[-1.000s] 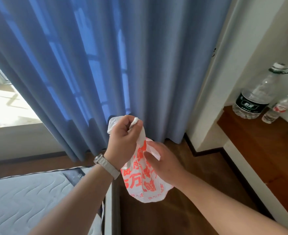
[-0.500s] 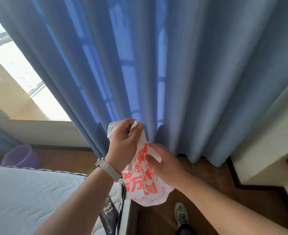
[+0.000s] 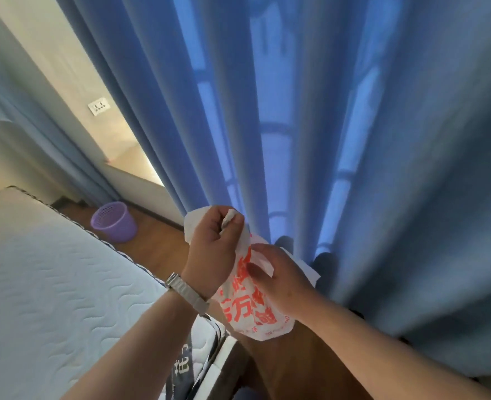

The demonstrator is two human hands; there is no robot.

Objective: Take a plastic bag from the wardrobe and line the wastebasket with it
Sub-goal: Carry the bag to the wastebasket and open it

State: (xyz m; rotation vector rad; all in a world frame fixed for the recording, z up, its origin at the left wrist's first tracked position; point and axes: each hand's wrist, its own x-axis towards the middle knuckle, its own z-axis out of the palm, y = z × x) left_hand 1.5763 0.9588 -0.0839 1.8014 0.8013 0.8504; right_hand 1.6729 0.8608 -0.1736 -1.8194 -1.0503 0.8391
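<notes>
A white plastic bag [image 3: 245,311] with red printed characters hangs in front of me, crumpled. My left hand [image 3: 214,249], with a metal watch on its wrist, is closed around the bag's upper part. My right hand [image 3: 278,280] pinches the bag's side just below. A purple perforated wastebasket [image 3: 114,222] stands upright on the wooden floor at the left, beyond the bed's corner and well away from both hands.
A white quilted mattress [image 3: 50,298] fills the lower left. Blue curtains [image 3: 354,140] hang across the whole background, with a lit window ledge and a wall socket [image 3: 99,105] to the left. A strip of wooden floor runs between bed and curtains.
My view has swung left: the shelf with bottles has gone out of frame and the purple wastebasket has come fully into view. Both hands keep the same hold on the bag.
</notes>
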